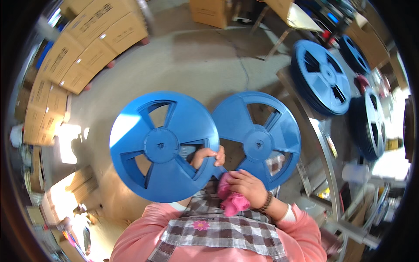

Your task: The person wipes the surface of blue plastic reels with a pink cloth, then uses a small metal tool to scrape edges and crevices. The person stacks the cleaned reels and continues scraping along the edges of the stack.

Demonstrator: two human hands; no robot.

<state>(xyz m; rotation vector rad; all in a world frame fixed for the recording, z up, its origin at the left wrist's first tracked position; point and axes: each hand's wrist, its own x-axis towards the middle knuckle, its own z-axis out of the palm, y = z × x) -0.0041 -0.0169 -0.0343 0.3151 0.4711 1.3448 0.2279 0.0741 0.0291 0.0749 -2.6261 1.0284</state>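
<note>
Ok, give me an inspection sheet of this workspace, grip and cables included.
Surface: metal-framed bench at right, with stacked blue reels.
Things at hand: left reel and right reel, both blue with cutout windows; crumpled pink cloth.
Clutter: pale plastic container and yellow object at right.
Grip: left hand closed on the left reel's rim; right hand closed on the pink cloth.
Cables: thin dark line on the floor, possibly a cable.
Surroundings: cardboard boxes stacked at upper left.

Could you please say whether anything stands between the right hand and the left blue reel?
Yes: pink cloth, bunched in the right hand, sits between it and the lower right of the left blue reel.
</note>
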